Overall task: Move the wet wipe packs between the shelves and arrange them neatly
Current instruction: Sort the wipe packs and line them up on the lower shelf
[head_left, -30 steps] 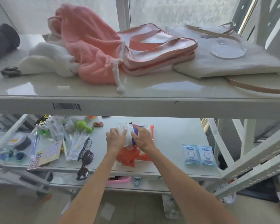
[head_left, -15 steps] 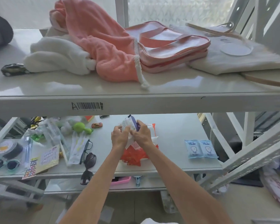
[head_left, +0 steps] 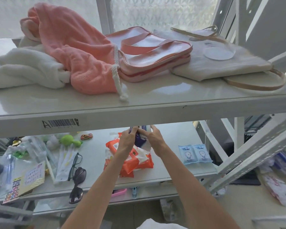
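Observation:
Both hands hold a purple-and-white wet wipe pack (head_left: 140, 139) raised just under the front beam of the upper shelf (head_left: 139, 113); the beam hides its top. My left hand (head_left: 128, 140) grips its left side, my right hand (head_left: 153, 138) its right side. Below them a pile of orange wet wipe packs (head_left: 132, 160) lies on the lower shelf (head_left: 168, 172). Two light blue small wipe packs (head_left: 195, 153) lie side by side to the right of the pile.
The upper shelf carries a white towel (head_left: 26, 68), a pink towel (head_left: 76, 57), a pink bag (head_left: 152, 53) and a cream tote (head_left: 221, 61). On the lower shelf's left lie sunglasses (head_left: 78, 177), a green toy (head_left: 69, 140), a toy car (head_left: 86, 136) and packets. White diagonal braces (head_left: 254, 156) stand right.
Both hands have lifted the purple-and-white pack up off the orange pile to just below the upper shelf's beam. The camera has tilted up and come closer.

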`<state>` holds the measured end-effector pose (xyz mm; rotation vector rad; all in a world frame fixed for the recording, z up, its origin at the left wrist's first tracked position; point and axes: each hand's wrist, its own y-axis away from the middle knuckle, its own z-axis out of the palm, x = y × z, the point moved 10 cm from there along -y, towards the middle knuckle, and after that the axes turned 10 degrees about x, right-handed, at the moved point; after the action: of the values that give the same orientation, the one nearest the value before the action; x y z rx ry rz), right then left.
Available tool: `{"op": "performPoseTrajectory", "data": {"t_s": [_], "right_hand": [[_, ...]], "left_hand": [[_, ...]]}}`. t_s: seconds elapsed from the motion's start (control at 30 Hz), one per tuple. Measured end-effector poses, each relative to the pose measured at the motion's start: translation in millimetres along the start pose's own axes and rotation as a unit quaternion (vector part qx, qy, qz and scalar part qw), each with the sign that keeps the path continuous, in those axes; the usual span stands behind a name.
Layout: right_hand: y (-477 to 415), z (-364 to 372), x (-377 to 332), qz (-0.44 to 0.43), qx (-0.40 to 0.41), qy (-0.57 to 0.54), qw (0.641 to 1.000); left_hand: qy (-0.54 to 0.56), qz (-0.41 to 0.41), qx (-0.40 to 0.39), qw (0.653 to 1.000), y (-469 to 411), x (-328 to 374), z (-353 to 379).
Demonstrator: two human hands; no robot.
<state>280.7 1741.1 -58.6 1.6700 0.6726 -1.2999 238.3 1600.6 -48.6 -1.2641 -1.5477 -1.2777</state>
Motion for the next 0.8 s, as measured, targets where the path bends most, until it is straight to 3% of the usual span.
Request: {"op": "performPoseTrajectory", "data": {"t_s": [0.07, 0.17, 0.3, 0.43, 0.6, 0.8], "right_hand": [[-8, -43, 8, -0.016, 0.056, 0.002, 0.998], [-14, -104, 26, -0.03, 0.156, 0.089, 0.983], [-18, -147, 62, 0.014, 0.195, 0.235, 0.952], [-16, -132, 103, 0.02, 0.147, 0.377, 0.914], [-14, -132, 99, -0.04, 0.2, 0.539, 0.817], [-8, -126, 93, -0.071, 0.202, 0.527, 0.822]], "left_hand": [[-0.135, 0.066, -0.034, 0.988, -1, -2, 21], [-0.324, 0.147, 0.035, 0.934, -12, -13, 23], [-0.532, 0.127, 0.052, 0.836, -16, -30, 23], [-0.568, 0.108, 0.037, 0.815, -18, -29, 31], [-0.608, 0.069, 0.011, 0.791, -28, -36, 35], [-0.626, 0.039, -0.007, 0.779, -31, -36, 46]]}}
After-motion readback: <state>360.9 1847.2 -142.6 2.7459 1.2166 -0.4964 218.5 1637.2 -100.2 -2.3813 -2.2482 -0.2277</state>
